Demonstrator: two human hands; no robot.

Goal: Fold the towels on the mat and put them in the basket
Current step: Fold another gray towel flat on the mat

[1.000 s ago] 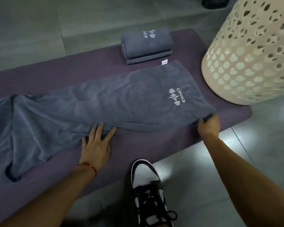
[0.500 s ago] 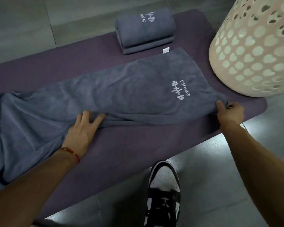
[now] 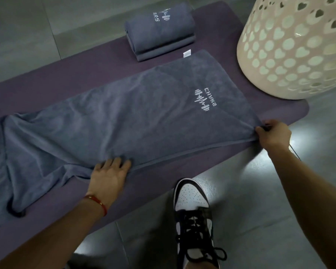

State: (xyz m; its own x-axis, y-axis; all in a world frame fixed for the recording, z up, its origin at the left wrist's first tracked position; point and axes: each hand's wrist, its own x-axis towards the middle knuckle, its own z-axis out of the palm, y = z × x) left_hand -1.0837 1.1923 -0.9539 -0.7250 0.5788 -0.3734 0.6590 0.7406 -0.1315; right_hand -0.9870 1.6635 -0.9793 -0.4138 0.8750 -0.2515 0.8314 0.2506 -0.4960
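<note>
spread towel (image 3: 124,121): slate blue, white logo
folded towel (image 3: 159,33): same slate blue
mat (image 3: 70,78): dull purple
basket (image 3: 295,47): cream, heart cutouts
shoe (image 3: 192,210): black and white
wristband (image 3: 97,202): red

Both hands have drawn the towel's (image 3: 136,117) near edge straighter.

Spread towel (image 3: 124,121): left end cut off by picture's left edge. Basket (image 3: 299,51): top and right side out of frame. Mat (image 3: 70,78): left end cut off. Left hand (image 3: 109,175): fingertips tucked under towel edge, hidden. Folded towel (image 3: 159,30): lettering only partly readable. Shoe (image 3: 192,220): heel cut off at bottom edge.
</note>
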